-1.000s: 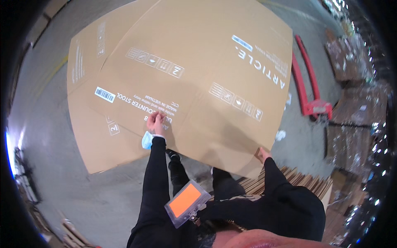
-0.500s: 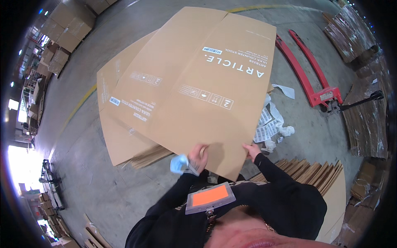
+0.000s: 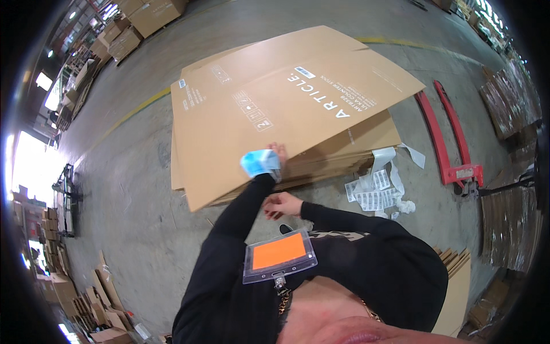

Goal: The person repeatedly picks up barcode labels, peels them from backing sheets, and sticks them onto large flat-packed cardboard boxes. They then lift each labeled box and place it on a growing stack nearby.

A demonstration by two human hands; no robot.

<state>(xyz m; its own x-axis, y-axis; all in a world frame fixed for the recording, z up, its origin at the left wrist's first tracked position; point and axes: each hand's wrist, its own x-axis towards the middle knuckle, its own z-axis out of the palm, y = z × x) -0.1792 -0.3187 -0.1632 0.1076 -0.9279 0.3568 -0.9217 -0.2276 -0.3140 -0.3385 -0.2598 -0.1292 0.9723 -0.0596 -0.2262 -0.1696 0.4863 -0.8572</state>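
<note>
A large flattened cardboard box (image 3: pixel 229 152), printed in white, lies askew on top of a stack of flat cardboard (image 3: pixel 366 129). My left hand (image 3: pixel 278 153) rests on its near part, fingers stretched out over the surface. Around my left wrist hangs a light blue face mask (image 3: pixel 260 164), which covers part of that hand. My right hand (image 3: pixel 283 205) is in front of the stack's near edge, close to my body. Its fingers are loosely bent and apart, and nothing shows in them.
A red pallet jack (image 3: pixel 444 143) stands on the right. White backing paper with printed labels (image 3: pixel 375 192) lies on the floor beside the stack. More upright cardboard (image 3: pixel 455 281) is at my lower right, and cardboard scraps (image 3: pixel 103 286) lie at lower left. Wrapped stacks (image 3: pixel 507 229) line the right side.
The flattened box has turned and come down onto the stack. My right hand has let go of its edge and moved left toward my body. My left hand has moved forward onto the box.
</note>
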